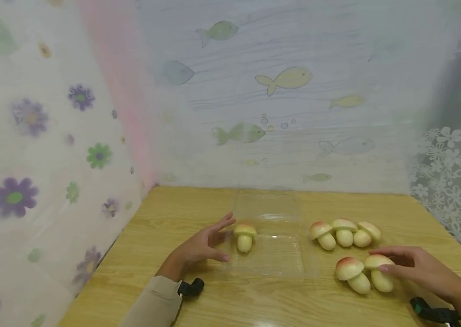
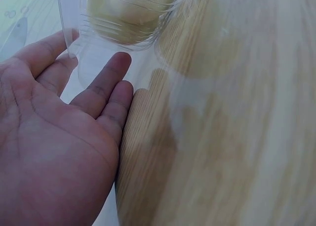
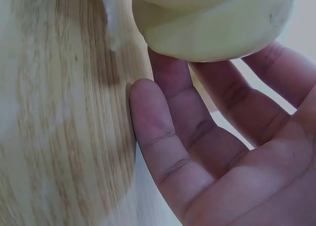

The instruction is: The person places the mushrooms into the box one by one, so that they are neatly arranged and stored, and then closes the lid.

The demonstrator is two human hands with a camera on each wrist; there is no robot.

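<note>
A clear plastic clamshell box [image 1: 269, 268] lies with its lid folded back on the table. One toy mushroom [image 1: 245, 238], cream with a reddish cap, sits in its left part. Beside the box's left wall is my left hand [image 1: 197, 247], fingers extended and thumb apart; in the left wrist view its fingertips [image 2: 121, 63] are close to the clear plastic. My right hand [image 1: 422, 270] grips the cap of a mushroom [image 1: 381, 277] on the table, thumb in front and fingers behind. That cap [image 3: 212, 33] rests against the fingers in the right wrist view. Touching it on the left is another mushroom [image 1: 353, 274].
Behind the right hand, three more mushrooms [image 1: 344, 234] stand in a row to the right of the box. The wooden table [image 1: 189, 200] meets a fish-print wall covering [image 1: 279, 150] at the back and a flowered one [image 1: 50, 181] on the left.
</note>
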